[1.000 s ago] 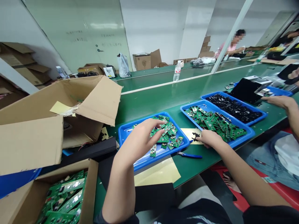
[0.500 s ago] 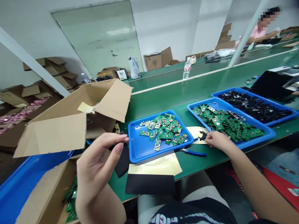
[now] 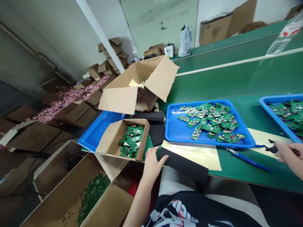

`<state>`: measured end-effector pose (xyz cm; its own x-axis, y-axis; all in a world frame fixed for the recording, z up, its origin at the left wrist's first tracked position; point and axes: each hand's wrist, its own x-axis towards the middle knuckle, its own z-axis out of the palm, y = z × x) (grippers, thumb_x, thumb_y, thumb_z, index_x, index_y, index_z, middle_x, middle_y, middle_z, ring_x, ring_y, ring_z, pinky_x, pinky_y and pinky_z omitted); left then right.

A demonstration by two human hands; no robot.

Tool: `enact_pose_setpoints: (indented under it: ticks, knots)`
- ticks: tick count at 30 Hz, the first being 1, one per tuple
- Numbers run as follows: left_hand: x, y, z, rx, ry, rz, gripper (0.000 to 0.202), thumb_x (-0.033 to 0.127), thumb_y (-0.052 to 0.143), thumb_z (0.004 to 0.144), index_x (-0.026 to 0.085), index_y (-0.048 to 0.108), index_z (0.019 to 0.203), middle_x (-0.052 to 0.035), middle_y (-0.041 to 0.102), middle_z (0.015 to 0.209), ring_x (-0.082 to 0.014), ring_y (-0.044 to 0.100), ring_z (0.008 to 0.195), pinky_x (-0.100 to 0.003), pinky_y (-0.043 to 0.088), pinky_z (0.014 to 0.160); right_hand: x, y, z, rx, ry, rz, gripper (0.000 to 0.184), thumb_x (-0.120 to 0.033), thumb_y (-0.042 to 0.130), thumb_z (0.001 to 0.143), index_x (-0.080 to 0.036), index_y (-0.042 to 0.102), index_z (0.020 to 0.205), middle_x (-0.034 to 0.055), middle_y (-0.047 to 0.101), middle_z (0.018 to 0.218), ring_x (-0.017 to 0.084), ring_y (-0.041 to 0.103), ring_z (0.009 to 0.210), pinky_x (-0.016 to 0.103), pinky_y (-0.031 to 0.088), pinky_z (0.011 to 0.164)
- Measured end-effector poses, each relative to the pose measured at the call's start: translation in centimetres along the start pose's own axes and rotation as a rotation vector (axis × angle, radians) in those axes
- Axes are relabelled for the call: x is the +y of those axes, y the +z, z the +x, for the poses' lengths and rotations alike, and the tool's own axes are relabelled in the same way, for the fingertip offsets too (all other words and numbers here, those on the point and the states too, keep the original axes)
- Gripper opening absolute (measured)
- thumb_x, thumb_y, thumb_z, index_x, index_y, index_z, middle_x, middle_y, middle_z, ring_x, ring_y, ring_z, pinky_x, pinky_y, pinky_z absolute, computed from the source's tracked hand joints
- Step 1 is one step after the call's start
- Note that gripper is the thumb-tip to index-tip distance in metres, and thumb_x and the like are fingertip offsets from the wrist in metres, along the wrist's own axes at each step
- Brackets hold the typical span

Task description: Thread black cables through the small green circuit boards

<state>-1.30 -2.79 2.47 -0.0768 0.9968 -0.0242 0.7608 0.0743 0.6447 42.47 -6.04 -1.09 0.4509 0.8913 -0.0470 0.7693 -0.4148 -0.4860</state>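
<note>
My left hand [image 3: 152,164] rests by the table's front edge, thumb apart from the fingers, at the left end of a black sheet [image 3: 187,164] that overhangs the edge. Under that sheet lies a pale yellow sheet [image 3: 210,159]. At the far right, my right hand [image 3: 290,155] is slightly blurred, its fingers drawn together at small black pieces [image 3: 270,146] on another yellow sheet [image 3: 260,135]. What lies between those fingers is hidden. Green circuit boards [image 3: 210,124] are heaped in a blue tray [image 3: 174,134] between my hands. Blue-handled pliers [image 3: 251,160] lie in front of the tray.
A small carton [image 3: 110,138] of circuit boards stands left of my left hand, with a large open carton [image 3: 118,97] behind it. Below the table's left end is another carton [image 3: 59,192] with boards. A second blue tray [image 3: 272,108] and a water bottle [image 3: 281,39] are at right.
The view has swung left. My left hand has come down from mid-air to the black sheet at the table edge. My right hand stays by the black pieces.
</note>
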Motion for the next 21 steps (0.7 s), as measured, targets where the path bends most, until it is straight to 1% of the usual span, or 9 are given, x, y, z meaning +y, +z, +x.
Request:
enact_pose_setpoints:
  ticks: [1, 3, 6, 8, 10, 13, 15, 17, 21]
  knots:
    - [0.1, 0.5, -0.1, 0.018, -0.024, -0.004, 0.032, 0.029, 0.073, 0.071, 0.017, 0.061, 0.098, -0.0094, 0.060, 0.100, -0.0286, 0.059, 0.101, -0.049, 0.045, 0.096, -1.0, 0.5, -0.4, 0.045, 0.029, 0.043, 0.028, -0.053, 0.038, 0.081, -0.029, 0.050, 0.074, 0.0123, 0.067, 0.062, 0.038, 0.064, 0.060, 0.048, 0.045, 0.053]
    - [0.5, 1.2, 0.0, 0.037, -0.063, -0.030, 0.030, 0.024, 0.076, 0.067, 0.018, 0.059, 0.090, -0.0090, 0.057, 0.100, -0.0308, 0.055, 0.107, -0.053, 0.040, 0.100, -3.8, 1.8, -1.7, 0.067, -0.040, 0.164, 0.031, -0.056, 0.045, 0.075, -0.028, 0.055, 0.085, 0.0135, 0.070, 0.071, 0.038, 0.065, 0.061, 0.050, 0.049, 0.054]
    - [0.8, 1.3, 0.3, 0.009, -0.111, -0.124, 0.026, 0.016, 0.074, 0.066, 0.019, 0.053, 0.081, -0.0047, 0.057, 0.089, -0.0270, 0.057, 0.097, -0.048, 0.044, 0.095, -8.0, 4.1, -4.3, -0.114, -0.229, 0.303, 0.031, -0.053, 0.052, 0.078, -0.028, 0.062, 0.091, 0.0092, 0.073, 0.080, 0.030, 0.070, 0.066, 0.044, 0.057, 0.060]
    - [1.0, 1.1, 0.2, -0.047, -0.136, -0.223, 0.020, 0.015, 0.068, 0.072, 0.020, 0.051, 0.082, -0.0015, 0.058, 0.080, -0.0218, 0.060, 0.083, -0.041, 0.050, 0.085, -10.4, 5.7, -6.0, -0.175, -0.436, 0.399, 0.027, -0.048, 0.051, 0.082, -0.026, 0.065, 0.089, 0.0080, 0.074, 0.088, 0.026, 0.071, 0.072, 0.039, 0.059, 0.064]
    - [1.3, 0.9, -0.1, -0.117, -0.149, -0.339, 0.015, 0.018, 0.063, 0.077, 0.018, 0.053, 0.089, -0.0013, 0.061, 0.077, -0.0185, 0.062, 0.075, -0.035, 0.052, 0.076, -12.6, 7.0, -7.4, -0.143, -0.642, 0.477, 0.023, -0.038, 0.049, 0.090, -0.025, 0.067, 0.089, 0.0075, 0.073, 0.089, 0.023, 0.071, 0.077, 0.037, 0.059, 0.069]
    - [2.4, 0.3, -1.1, -0.205, -0.136, -0.486, 0.016, 0.024, 0.062, 0.079, 0.016, 0.057, 0.092, -0.0055, 0.067, 0.085, -0.0174, 0.065, 0.078, -0.030, 0.052, 0.076, -15.8, 8.1, -8.6, -0.080, -0.864, 0.544, 0.020, -0.027, 0.051, 0.093, -0.025, 0.068, 0.102, 0.0085, 0.071, 0.098, 0.024, 0.069, 0.092, 0.039, 0.058, 0.081]
    - [3.2, 0.0, -1.8, -0.241, -0.123, -0.543, 0.015, 0.027, 0.064, 0.078, 0.015, 0.059, 0.086, -0.0055, 0.067, 0.083, -0.0163, 0.064, 0.076, -0.028, 0.051, 0.074, -17.7, 8.3, -8.9, -0.067, -0.936, 0.577, 0.021, -0.023, 0.050, 0.094, -0.023, 0.069, 0.105, 0.0104, 0.070, 0.100, 0.024, 0.067, 0.095, 0.040, 0.057, 0.081]
    - [4.0, -0.2, -2.4, -0.260, -0.115, -0.570, 0.017, 0.029, 0.068, 0.075, 0.015, 0.060, 0.078, -0.0026, 0.064, 0.075, -0.0138, 0.059, 0.068, -0.025, 0.047, 0.066, -19.3, 8.2, -8.9, -0.077, -0.969, 0.593, 0.022, -0.022, 0.050, 0.094, -0.022, 0.069, 0.105, 0.0111, 0.069, 0.099, 0.024, 0.067, 0.093, 0.040, 0.057, 0.079]
    - [5.1, -0.4, -3.0, -0.275, -0.097, -0.584, 0.019, 0.030, 0.073, 0.069, 0.015, 0.061, 0.072, 0.0021, 0.056, 0.065, -0.0102, 0.048, 0.059, -0.022, 0.038, 0.057, -20.8, 7.6, -8.5, -0.125, -1.004, 0.605, 0.020, -0.022, 0.050, 0.095, -0.022, 0.069, 0.099, 0.0100, 0.069, 0.095, 0.023, 0.067, 0.088, 0.038, 0.057, 0.075]
